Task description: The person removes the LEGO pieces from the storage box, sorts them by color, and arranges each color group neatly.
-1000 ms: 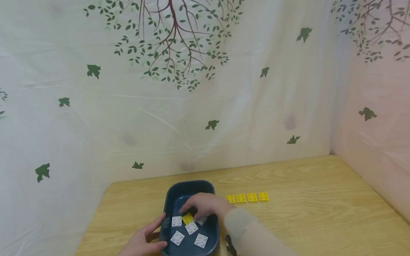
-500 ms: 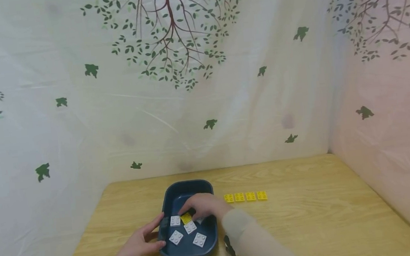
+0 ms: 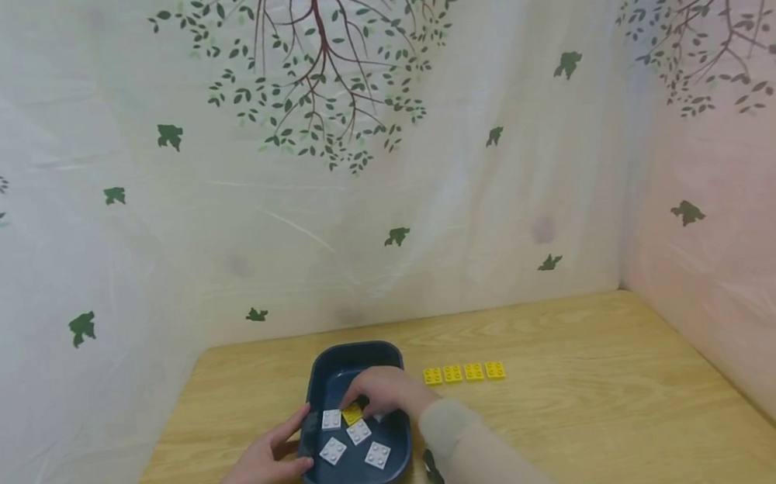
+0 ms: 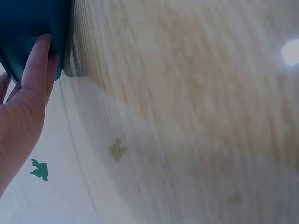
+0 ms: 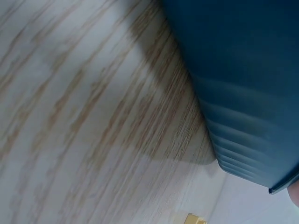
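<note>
Your left hand (image 3: 265,460) is at the left side of the dark blue tray (image 3: 357,475), with the fingers rather straight and the thumb spread away from them; the left wrist view shows the fingers lying against the outer wall of this tray. Your right hand (image 3: 388,390) reaches over the right rim into the tray, and its fingers bend down at a yellow brick (image 3: 352,414). The fingertips are close to the edges of this brick, but I cannot tell whether you pinch it, because in the right wrist view the tray wall hides nearly all of the hand. The yellow brick is in the middle part of the tray, just beside 1 white brick (image 3: 331,420) on its left. Another white brick (image 3: 359,432) lies on its near side, and 2 more white bricks (image 3: 377,455) lie nearer to you, apart from each other. 1 pale piece (image 3: 380,417) is mostly hidden under your right hand. On the wooden table (image 3: 585,394), to the right of the tray, 4 yellow bricks (image 3: 474,372) form a straight row with small gaps.
</note>
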`<state>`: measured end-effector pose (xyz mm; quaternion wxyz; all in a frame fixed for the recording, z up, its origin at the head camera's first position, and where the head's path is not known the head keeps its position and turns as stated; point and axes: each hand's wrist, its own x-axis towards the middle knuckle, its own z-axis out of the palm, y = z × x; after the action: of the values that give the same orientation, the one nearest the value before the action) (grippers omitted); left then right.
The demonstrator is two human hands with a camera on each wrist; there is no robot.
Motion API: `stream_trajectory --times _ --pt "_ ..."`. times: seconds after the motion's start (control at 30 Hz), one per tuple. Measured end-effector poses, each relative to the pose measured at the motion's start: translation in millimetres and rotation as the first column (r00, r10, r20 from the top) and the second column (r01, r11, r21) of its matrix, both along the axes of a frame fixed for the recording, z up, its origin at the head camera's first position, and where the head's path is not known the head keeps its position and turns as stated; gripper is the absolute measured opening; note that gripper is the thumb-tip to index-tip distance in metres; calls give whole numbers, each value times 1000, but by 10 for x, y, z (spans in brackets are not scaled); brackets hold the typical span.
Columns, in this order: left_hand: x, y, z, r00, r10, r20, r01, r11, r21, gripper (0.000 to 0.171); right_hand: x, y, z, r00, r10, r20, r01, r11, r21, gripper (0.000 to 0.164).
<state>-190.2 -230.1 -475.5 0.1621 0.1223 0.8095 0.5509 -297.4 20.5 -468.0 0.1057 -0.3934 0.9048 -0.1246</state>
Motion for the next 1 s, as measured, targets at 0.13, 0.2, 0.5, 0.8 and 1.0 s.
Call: stream_trajectory --times 0.13,0.2,0.5,0.8,1.0 --pt "-20 -2 -14 1000 8 9 -8 1000 -5 81 -4 0 1 1000 8 -12 -8 1000 -10 38" --pt "-30 -8 -19 1000 7 9 -7 1000 -6 81 -4 -1 5 1000 11 -13 -11 1000 -18 38" --pt "-67 -35 -16 1000 -8 12 8 1000 1 81 -37 -10 -6 998 34 -52 -36 999 -36 38" --pt "-63 -23 1 1000 13 10 -12 999 -30 82 -42 10 22 996 56 -76 -60 996 -62 39" --pt "-48 -25 11 1000 5 4 -5 1000 -26 82 -41 16 23 994 62 -85 -70 993 -96 41"
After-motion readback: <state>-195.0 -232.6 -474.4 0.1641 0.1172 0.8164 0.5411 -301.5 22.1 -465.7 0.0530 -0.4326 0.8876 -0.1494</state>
